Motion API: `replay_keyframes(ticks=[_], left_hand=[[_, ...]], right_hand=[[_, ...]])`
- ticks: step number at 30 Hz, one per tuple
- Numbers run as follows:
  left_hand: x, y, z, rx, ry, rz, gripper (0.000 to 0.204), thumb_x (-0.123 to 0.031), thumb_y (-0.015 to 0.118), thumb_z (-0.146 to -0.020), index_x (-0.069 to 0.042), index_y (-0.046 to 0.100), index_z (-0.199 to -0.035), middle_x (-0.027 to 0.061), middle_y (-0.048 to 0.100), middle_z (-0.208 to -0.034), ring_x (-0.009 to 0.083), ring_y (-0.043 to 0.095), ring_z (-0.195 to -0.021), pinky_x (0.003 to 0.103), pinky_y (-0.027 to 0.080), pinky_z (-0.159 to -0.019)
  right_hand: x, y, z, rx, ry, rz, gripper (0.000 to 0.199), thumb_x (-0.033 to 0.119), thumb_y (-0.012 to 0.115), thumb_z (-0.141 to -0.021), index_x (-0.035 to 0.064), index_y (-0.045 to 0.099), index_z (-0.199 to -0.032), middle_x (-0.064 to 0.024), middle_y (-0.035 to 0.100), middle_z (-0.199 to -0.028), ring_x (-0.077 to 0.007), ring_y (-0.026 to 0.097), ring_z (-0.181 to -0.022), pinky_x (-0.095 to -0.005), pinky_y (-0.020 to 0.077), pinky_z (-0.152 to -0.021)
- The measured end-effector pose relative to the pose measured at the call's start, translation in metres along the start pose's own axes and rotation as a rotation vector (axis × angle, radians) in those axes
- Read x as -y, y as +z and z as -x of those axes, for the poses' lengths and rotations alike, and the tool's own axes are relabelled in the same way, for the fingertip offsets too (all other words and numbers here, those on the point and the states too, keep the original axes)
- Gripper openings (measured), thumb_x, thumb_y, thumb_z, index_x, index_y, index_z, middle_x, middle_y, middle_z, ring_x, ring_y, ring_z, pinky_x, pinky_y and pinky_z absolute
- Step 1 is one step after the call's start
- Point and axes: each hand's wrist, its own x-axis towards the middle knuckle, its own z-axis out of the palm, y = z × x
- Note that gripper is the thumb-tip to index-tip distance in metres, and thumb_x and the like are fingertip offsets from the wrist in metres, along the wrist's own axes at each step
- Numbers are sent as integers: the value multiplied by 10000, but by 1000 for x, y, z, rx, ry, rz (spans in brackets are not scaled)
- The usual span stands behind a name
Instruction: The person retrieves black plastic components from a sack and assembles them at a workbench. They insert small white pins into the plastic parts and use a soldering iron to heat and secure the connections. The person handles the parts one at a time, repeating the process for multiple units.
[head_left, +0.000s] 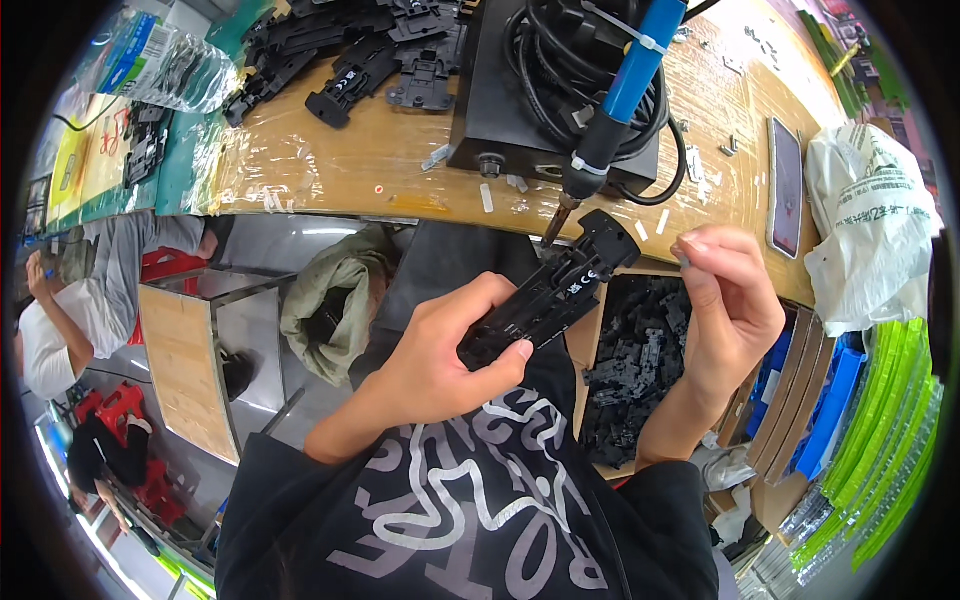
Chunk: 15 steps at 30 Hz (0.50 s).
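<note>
Left hand grips the black plastic part; right hand, just beside, pinches a small piece.

Right edge of the bench: a crumpled white plastic bag with green print. Just left of it, a dark phone lies flat, screen unlit. Far left corner: a clear plastic packet with blue and green contents. The held black part carries small white labels.
</note>
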Motion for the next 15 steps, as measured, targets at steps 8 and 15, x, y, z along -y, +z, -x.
replay_keyframes(ticks=[8,15], left_hand=[[0,1,-2,41,41,-40,159,-83,616,-714,9,518,-800,49,472,-627,113,448,-524,240,355,-473],[-9,1,-5,-13,54,-126,145,-80,623,-709,-2,515,-767,61,467,-603,140,442,-495,255,355,-463]], right_hand=[[-2,1,0,96,28,17,172,-120,591,-638,-40,606,-789,-142,618,-767,-190,572,-706,-258,450,-651],[-1,2,0,111,67,72,153,-115,556,-658,-36,617,-774,-121,628,-772,-173,578,-689,-239,454,-622]])
